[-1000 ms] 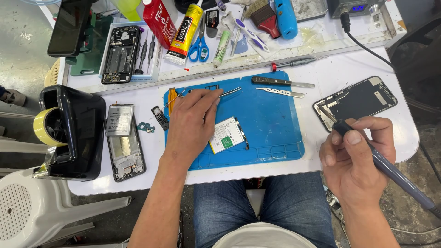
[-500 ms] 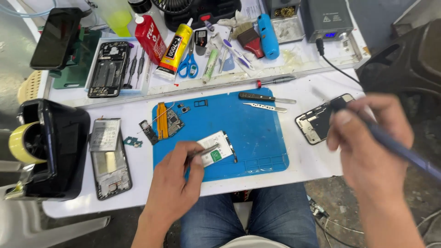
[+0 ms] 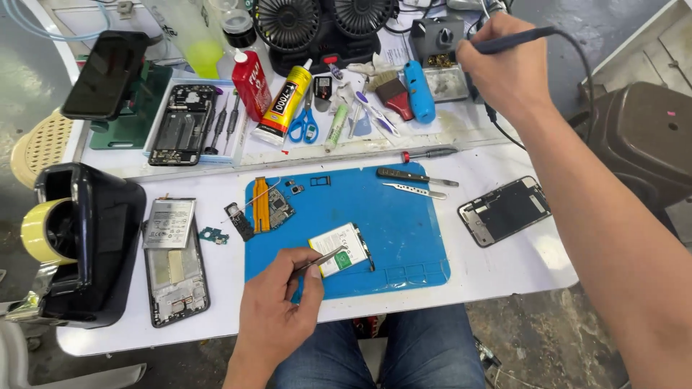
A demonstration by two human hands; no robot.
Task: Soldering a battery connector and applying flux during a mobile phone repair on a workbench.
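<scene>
Left hand [image 3: 270,317] pinches tweezers [image 3: 321,259] on battery [image 3: 342,248]; right hand [image 3: 504,65] grips iron [image 3: 515,39] far back; tweezers might puncture it

We see bright, even daylight across the white table [image 3: 504,266] — shadows are soft and short, lying just under the left hand [image 3: 277,310] and the tools. Mild glare sits on the dark phone screen [image 3: 104,72] at upper left. Focus is sharp in the centre; the right hand [image 3: 508,68] and forearm look slightly soft, and the wide lens bends the table edges outward.
</scene>
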